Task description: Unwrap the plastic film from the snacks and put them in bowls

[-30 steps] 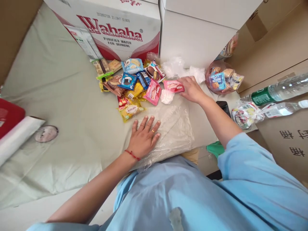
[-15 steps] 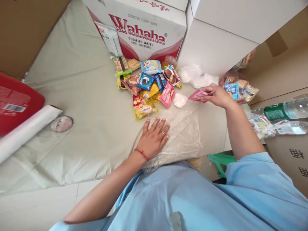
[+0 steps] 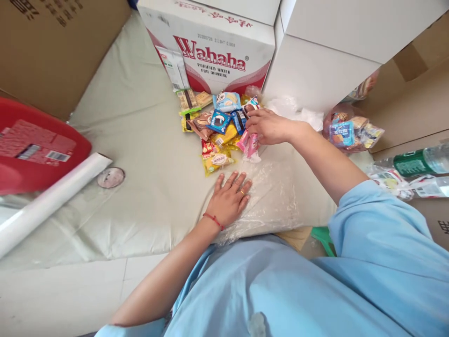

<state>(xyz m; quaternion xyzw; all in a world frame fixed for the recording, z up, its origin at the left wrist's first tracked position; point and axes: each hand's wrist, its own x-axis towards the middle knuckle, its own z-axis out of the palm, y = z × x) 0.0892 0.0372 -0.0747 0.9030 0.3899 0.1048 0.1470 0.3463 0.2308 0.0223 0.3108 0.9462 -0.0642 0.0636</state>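
Note:
My left hand (image 3: 229, 199) lies flat with spread fingers on a sheet of clear plastic film (image 3: 273, 196) over the pale cloth. My right hand (image 3: 268, 126) reaches over the right side of a pile of wrapped snacks, fingers apart and slightly bent. Its fingertips are at a red-and-white snack packet (image 3: 251, 106), partly hidden behind them. Just below the fingers lie pink snack packets (image 3: 249, 142), one overlapping a crumpled white piece. Blue packets (image 3: 219, 121), a yellow packet (image 3: 226, 135) and a yellow wrapped cake (image 3: 218, 161) lie in the pile. The right thumb is mostly hidden.
A Wahaha water carton (image 3: 224, 61) stands behind the snacks, beside white boxes (image 3: 322, 65). On the left are a red container (image 3: 42, 150), a white roll (image 3: 52, 203) and a round disc (image 3: 111, 178). A bag of snacks (image 3: 351, 128) and plastic bottles (image 3: 414, 161) lie right.
My right hand has moved left to the pile. The pink packet it held now lies beside the other pink one, over the white piece. My left hand stays flat on the film.

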